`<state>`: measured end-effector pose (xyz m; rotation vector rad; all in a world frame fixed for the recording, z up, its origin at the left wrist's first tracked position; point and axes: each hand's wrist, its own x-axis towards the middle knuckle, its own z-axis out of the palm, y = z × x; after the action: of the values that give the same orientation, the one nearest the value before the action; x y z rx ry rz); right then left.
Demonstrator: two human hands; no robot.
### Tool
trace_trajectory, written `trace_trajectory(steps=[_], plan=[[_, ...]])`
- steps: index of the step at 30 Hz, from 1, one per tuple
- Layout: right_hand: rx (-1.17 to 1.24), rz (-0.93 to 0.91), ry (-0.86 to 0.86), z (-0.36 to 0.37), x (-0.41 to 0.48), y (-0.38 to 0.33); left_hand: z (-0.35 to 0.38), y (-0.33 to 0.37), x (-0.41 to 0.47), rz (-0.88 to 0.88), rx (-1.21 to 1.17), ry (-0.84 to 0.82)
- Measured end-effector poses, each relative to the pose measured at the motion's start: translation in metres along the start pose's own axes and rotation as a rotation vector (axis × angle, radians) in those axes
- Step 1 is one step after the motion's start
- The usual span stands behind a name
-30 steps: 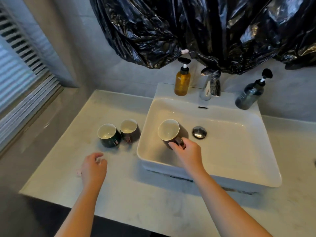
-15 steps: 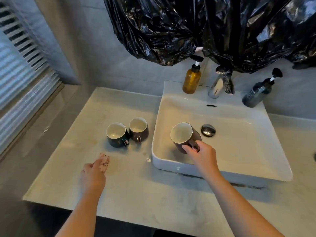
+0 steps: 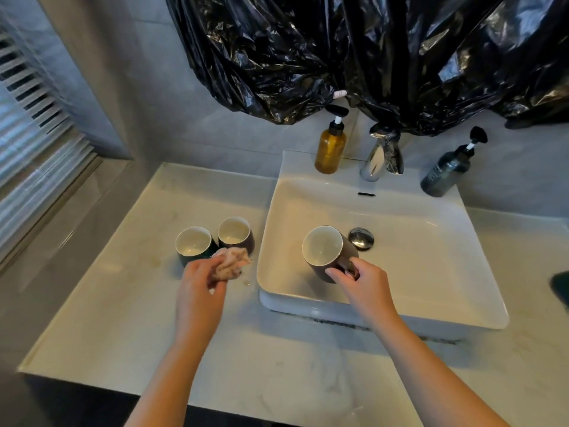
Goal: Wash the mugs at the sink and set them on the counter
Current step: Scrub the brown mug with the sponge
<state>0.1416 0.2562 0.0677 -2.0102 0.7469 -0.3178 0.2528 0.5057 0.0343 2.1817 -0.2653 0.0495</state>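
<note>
Since the earlier frame the left hand [image 3: 200, 285] has come up from the counter's front-left part and across toward the sink, and it now hangs just in front of the two standing mugs, its fingers clenched round a crumpled pinkish cloth [image 3: 231, 261] that sticks out above the knuckles. The right hand [image 3: 363, 282] has kept its place over the sink's front-left part, thumb and fingers grasping the handle of the tilted mug [image 3: 323, 251], a dark brown one with a pale inside. That mug is inside the white sink [image 3: 415, 257], leaning with its mouth turned up and to the left; whether its base touches the basin floor cannot be told. The round metal drain plug [image 3: 361, 238] lies just behind it. On the pale marble counter [image 3: 107, 318], close to the sink's left wall, the green mug [image 3: 192, 245] and the brown mug [image 3: 235, 234] stand upright side by side, touching or nearly so, the brown one nearer the sink; the cloth covers part of their fronts. Along the sink's back edge stand an amber pump bottle [image 3: 331, 149] at the left, a chrome faucet [image 3: 377, 158] in the middle and a dark pump bottle [image 3: 445, 172] at the right corner. Crumpled black plastic sheeting [image 3: 338, 50] hangs on the wall above them and reaches down to the top of the faucet. Window blinds [image 3: 30, 143] fill the left side.
</note>
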Motion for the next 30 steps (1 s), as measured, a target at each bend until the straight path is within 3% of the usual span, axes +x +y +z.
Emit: trace_trajectory(steps=[7, 13, 17, 22, 27, 30], plan=[[0.02, -0.074, -0.042, -0.041, -0.005, 0.015, 0.045, 0.098, -0.013, 0.301, -0.099, -0.133], [0.041, -0.166, -0.09, -0.061, -0.008, 0.024, 0.085, 0.138, -0.012, 0.528, 0.131, -0.327], [0.093, -0.148, -0.101, -0.073, -0.007, 0.027, 0.091, 0.159, -0.009, 0.571, 0.233, -0.541], [0.102, -0.15, -0.105, -0.088, -0.003, 0.034, 0.073, 0.159, -0.002, 0.813, 0.222, -0.499], [0.142, -0.173, -0.159, -0.095, 0.001, 0.031, 0.074, 0.179, 0.004, 1.018, 0.635, -0.785], [0.18, -0.208, -0.215, -0.095, 0.0, 0.022, 0.085, 0.192, 0.011, 1.076, 0.86, -0.823]])
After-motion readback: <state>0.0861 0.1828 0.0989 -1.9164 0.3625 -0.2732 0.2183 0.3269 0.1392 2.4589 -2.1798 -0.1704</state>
